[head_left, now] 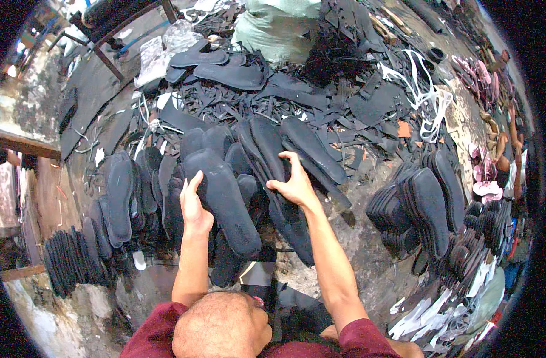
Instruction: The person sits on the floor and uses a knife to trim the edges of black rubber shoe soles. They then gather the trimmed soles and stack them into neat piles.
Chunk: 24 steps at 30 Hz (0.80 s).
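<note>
A black shoe sole [222, 200] lies tilted in front of me, on a heap of similar soles. My left hand [195, 206] is beside its left edge, fingers stretched upward and close to the edge. Whether it touches the sole I cannot tell. To the right, my right hand [295, 184] curves thumb and fingers around the edge of another black sole [264, 146]. That one leans in a row with others, and its lower part runs down below my thumb. More dark soles [311, 149] lean just beyond my right fingers.
Stacked soles stand at the left [76, 259] and right [425, 206]. Black offcuts [225, 107] cover the floor ahead, with loose soles [231, 74] on top and a pale green sack [276, 33] behind. White strips [434, 110] and pink pieces [487, 188] lie on the right.
</note>
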Motion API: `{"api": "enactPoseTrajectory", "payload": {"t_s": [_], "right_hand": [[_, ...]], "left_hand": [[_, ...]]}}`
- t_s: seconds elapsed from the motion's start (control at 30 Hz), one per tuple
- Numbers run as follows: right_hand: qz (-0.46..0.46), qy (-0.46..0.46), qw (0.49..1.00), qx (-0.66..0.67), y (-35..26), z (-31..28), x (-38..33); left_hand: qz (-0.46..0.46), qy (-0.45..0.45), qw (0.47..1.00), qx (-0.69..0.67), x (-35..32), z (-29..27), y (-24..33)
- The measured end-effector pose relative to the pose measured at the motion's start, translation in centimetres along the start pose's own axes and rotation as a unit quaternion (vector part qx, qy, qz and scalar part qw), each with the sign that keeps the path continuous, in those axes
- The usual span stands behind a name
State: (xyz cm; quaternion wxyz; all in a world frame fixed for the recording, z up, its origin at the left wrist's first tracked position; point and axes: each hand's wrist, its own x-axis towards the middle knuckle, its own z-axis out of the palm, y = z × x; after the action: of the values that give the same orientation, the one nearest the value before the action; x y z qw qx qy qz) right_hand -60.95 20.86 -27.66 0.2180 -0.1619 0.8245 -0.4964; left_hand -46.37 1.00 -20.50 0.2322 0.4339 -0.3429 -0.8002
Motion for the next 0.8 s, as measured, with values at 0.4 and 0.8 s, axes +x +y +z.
{"api": "enactPoseTrajectory", "payload": {"t_s": [0.4,0.8], "right_hand": [[-0.092,0.218,0.955,-0.177,-1.1,-3.1,-0.8],[0.059,-0.014,0.985,-0.161,-2.8,2.2,0.8]], "left_hand": [[0.012,0.012,0.999,0.029,0.4,-0.2,-0.2],[0.003,0.001,1.0,-0.007,1.1,0.9,-0.8]]}}
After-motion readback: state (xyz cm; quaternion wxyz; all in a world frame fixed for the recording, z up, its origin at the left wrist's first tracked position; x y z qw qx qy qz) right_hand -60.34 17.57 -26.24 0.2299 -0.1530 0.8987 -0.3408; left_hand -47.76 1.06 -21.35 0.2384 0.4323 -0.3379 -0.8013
